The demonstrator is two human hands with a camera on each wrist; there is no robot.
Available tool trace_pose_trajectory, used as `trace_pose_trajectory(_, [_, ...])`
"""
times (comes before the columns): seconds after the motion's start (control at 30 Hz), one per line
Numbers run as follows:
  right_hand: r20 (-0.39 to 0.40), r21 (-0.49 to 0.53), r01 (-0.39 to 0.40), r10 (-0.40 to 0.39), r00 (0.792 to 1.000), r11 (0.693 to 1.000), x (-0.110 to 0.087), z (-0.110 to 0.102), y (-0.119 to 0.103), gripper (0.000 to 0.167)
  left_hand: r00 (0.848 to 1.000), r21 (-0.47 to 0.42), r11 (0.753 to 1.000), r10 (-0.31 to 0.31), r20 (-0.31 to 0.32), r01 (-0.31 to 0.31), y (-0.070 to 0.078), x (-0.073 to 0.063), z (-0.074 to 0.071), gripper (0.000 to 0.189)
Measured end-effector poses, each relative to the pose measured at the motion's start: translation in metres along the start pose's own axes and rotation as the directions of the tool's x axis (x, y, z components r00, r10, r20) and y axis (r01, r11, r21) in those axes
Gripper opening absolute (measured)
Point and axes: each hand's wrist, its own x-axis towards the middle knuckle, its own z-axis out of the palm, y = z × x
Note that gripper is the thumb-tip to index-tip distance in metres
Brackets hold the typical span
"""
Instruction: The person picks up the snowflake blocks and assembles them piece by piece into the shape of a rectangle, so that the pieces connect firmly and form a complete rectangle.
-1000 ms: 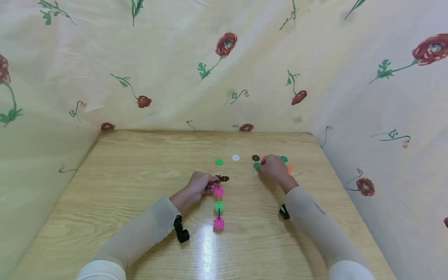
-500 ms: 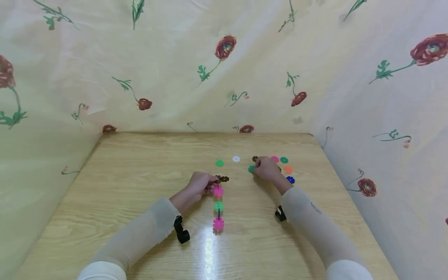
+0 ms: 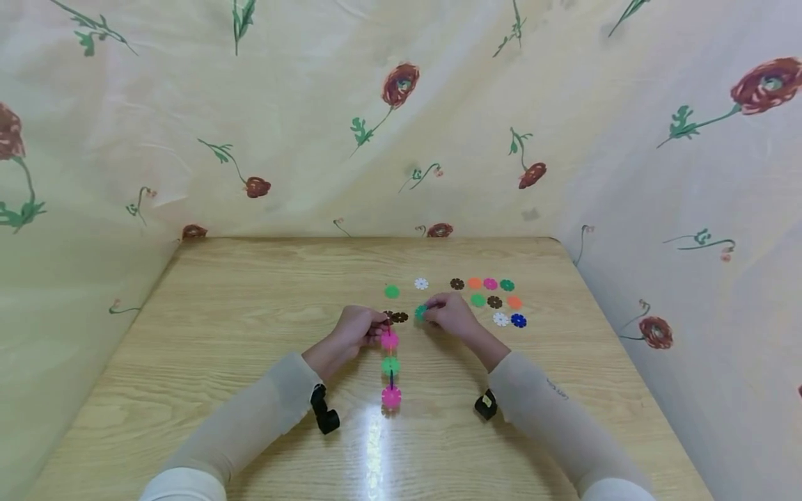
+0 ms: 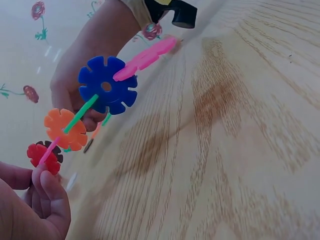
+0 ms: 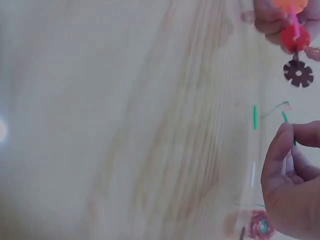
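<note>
A chain of slotted discs (image 3: 391, 367) extends to the left hand (image 3: 357, 327), which pinches and partly covers it near its brown end. Nearby, the right hand (image 3: 452, 314) pinches a green disc (image 3: 420, 313). Beyond lie a light-green disc (image 3: 391, 291), a white disc (image 3: 421, 284) and, rightward, multicoloured loose discs (image 3: 494, 302).

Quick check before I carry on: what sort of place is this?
Probably a makeshift tabletop craft or play corner, though the wider room is out of view: a wood-grain table, a flower-printed covering behind it, and small colourful notched discs laid out.
</note>
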Motion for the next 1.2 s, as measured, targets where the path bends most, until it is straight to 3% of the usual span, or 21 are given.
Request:
trace_pose_trajectory(0.1, [0.061, 0.183, -0.050, 0.039, 0.997, 0.982, -0.004, 0.003, -0.001, 0.025, 1.000, 0.001, 1.000, -0.001, -0.003, 0.001, 0.001, -0.001, -0.001, 0.012])
trace_pose_trajectory(0.23, [0.096, 0.293, -0.100, 0.075, 0.993, 0.951, -0.007, 0.005, -0.001, 0.026, 1.000, -0.001, 1.000, -0.003, -0.003, 0.003, 0.001, -0.001, -0.002, 0.012])
trace_pose_trajectory(0.63, [0.130, 0.346, -0.116, 0.075, 0.989, 0.931, -0.007, 0.012, 0.001, 0.027, 1.000, 0.013, 1.000, 0.016, 0.021, -0.016, -0.003, 0.001, -0.002, 0.016])
trace_pose_trajectory(0.93, [0.142, 0.421, -0.138, 0.085, 0.986, 0.897, -0.006, 0.014, 0.001, 0.027, 0.996, 0.061, 0.995, 0.082, -0.024, -0.080, 0.000, -0.001, -0.002, 0.013])
trace_pose_trajectory(1.2, [0.121, 0.474, -0.106, 0.055, 0.991, 0.874, -0.005, 0.020, 0.004, 0.028, 0.992, 0.110, 0.990, 0.101, -0.081, -0.092, -0.001, 0.000, 0.000, 0.011])
